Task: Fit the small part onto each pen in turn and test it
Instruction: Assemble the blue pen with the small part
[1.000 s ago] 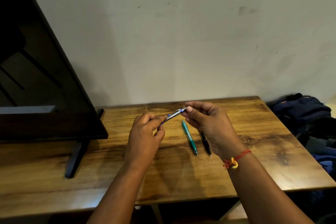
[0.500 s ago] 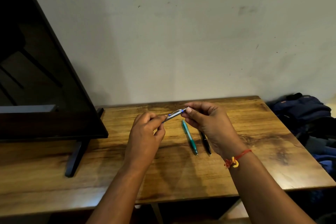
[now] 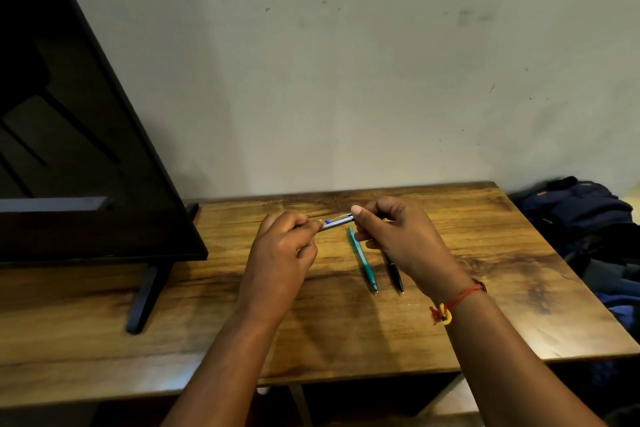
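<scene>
You worked over a table [image 3: 485, 288] of glossy, strongly grained wood. The pen [image 3: 337, 222] you held looked silvery and smooth, the teal pen [image 3: 362, 260] glossy plastic, and your wrist thread [image 3: 457, 298] soft red cord.

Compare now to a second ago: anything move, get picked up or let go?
Nothing visibly changed. Both hands, left hand and right hand, still pinch the silver-blue pen between them above the table. The teal pen and black pen lie where they were, untouched.
</scene>
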